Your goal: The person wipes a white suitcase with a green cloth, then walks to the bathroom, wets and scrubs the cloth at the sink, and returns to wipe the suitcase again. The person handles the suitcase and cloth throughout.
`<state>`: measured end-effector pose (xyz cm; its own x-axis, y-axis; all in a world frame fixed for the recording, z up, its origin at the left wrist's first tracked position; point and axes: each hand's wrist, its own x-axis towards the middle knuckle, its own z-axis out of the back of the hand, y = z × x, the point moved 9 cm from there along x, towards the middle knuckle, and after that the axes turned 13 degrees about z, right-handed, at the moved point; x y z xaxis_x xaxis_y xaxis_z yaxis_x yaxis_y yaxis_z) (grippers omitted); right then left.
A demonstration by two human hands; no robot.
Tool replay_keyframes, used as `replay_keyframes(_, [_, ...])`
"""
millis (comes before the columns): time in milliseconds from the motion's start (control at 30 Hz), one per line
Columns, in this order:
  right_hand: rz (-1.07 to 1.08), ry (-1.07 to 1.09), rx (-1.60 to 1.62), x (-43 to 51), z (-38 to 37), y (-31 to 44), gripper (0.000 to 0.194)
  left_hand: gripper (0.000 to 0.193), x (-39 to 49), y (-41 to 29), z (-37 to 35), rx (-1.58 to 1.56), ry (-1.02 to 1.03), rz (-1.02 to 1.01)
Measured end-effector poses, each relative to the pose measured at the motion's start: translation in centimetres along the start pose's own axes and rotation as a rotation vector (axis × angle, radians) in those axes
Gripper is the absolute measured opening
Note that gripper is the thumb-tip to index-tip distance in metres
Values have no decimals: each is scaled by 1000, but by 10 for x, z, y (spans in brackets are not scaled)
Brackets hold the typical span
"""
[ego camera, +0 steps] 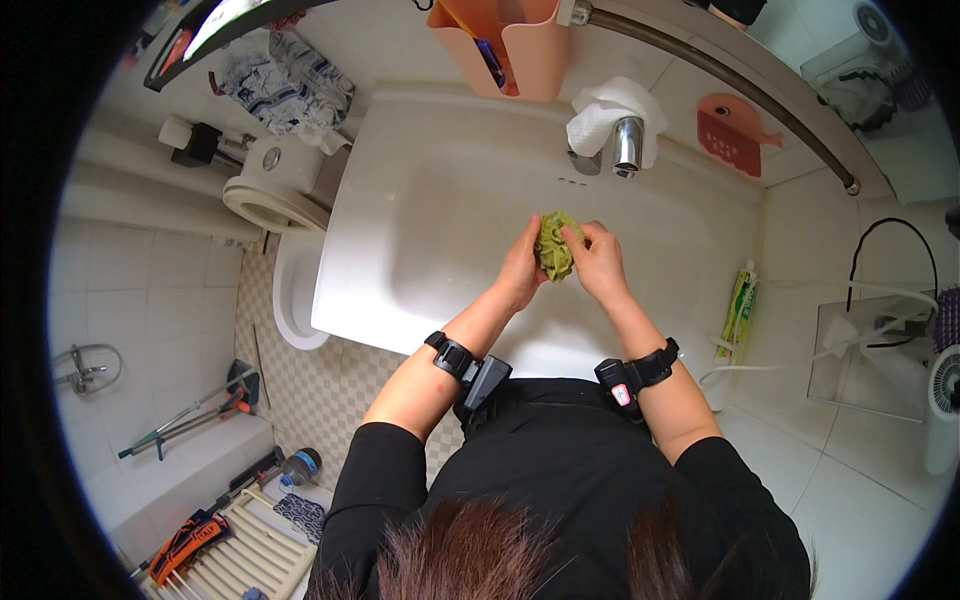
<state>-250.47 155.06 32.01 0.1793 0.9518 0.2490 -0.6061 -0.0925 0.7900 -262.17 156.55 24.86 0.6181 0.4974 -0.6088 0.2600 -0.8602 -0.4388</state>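
Observation:
A crumpled olive-green cloth (556, 251) is bunched up between my two hands, over the white washbasin (442, 225). My left hand (520, 264) cups it from the left side, its fingers partly hidden behind the folds. On the other side, my right hand (598, 260) grips the cloth with the thumb pressed onto its front. Beyond my hands stands the chrome faucet (628, 146), with a white cloth or paper towel (607, 116) draped behind its spout. No running water shows at the spout.
A pink-orange holder (536, 60) hangs behind the basin, below a metal rail (720, 75). A green toothpaste tube (739, 307) lies at the basin's right edge, near a white cord (742, 368). The toilet (289, 289) stands left, with a slatted rack (262, 551) lower left.

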Motion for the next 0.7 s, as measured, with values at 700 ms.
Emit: replay_keyframes(700, [-154,85,424,11,17,2,27,30,-23,-33,-2,51,34,-199])
